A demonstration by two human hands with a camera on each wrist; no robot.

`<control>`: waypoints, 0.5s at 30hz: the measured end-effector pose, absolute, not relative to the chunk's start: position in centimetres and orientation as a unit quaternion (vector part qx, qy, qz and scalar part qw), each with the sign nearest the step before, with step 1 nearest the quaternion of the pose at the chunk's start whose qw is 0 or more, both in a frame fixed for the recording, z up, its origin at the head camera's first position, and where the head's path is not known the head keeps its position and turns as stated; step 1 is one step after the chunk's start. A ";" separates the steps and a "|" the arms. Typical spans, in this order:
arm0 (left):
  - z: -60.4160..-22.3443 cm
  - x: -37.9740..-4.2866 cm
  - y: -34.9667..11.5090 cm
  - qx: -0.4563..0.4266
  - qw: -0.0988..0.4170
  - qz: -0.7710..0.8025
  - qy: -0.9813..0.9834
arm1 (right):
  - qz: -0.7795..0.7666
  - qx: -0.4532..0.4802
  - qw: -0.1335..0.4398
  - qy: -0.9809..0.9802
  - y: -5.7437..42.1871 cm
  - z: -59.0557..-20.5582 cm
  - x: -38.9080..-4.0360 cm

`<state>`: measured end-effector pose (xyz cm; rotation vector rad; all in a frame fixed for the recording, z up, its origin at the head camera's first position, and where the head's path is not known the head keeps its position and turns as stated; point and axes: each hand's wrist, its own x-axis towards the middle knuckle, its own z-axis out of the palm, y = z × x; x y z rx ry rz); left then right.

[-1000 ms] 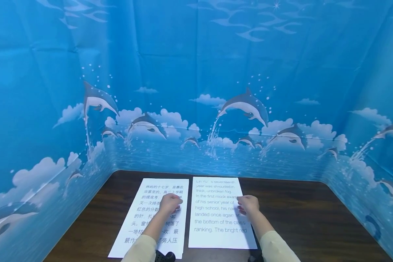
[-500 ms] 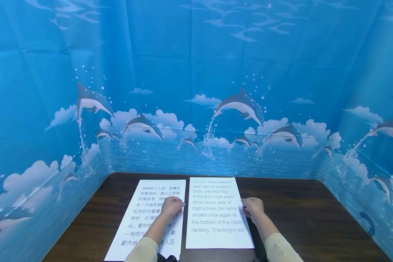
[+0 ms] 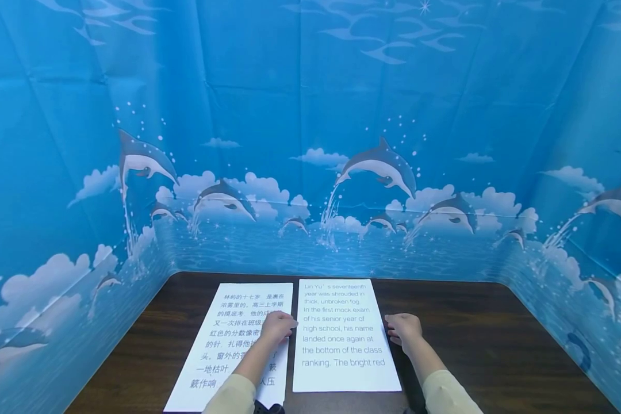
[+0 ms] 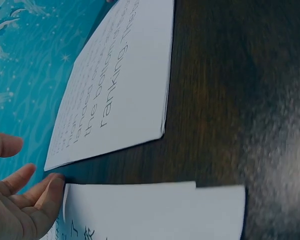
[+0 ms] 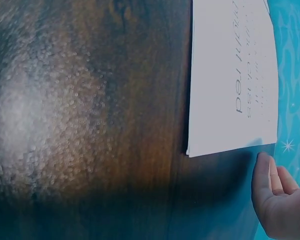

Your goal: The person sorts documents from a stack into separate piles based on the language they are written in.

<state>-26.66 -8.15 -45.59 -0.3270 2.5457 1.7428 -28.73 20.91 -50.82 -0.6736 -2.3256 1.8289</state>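
Note:
Two stacks of printed paper lie side by side. The left stack of Chinese-text sheets is partly covered by my left hand, whose fingertips reach its right edge. In the left wrist view the thumb stands apart from loosely bent fingers near that edge, with nothing pinched. The English-text sheets lie on the right. Just beyond their right edge is my right hand, its fingers loosely bent, close to the sheets' edge and holding nothing. Whether the fingertips touch paper I cannot tell.
A dark wood-grain table carries the sheets, with a narrow strip of it showing between the stacks. A blue curtain printed with dolphins and clouds encloses the back and sides.
My right hand has moved right, off the English-text sheets to beside their edge. My left hand has shifted right toward the Chinese-text sheets' right edge. The view has turned slightly.

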 end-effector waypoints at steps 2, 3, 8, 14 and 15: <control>-45.7 -26.7 -8.0 -0.104 0.024 0.564 0.819 | 0.594 -0.225 0.053 -0.770 20.9 -51.0 -28.8; -45.8 -26.7 -7.9 -0.105 0.025 0.564 0.819 | 0.596 -0.224 0.049 -0.770 20.8 -50.8 -28.6; -46.0 -26.9 -7.4 -0.127 0.031 0.564 0.815 | 0.597 -0.225 0.029 -0.769 20.0 -49.2 -27.7; -45.6 -26.9 -7.1 -0.142 0.039 0.566 0.811 | 0.600 -0.221 0.032 -0.768 20.0 -49.2 -27.5; -45.6 -26.9 -7.1 -0.139 0.039 0.567 0.811 | 0.601 -0.222 0.034 -0.767 20.0 -49.4 -27.7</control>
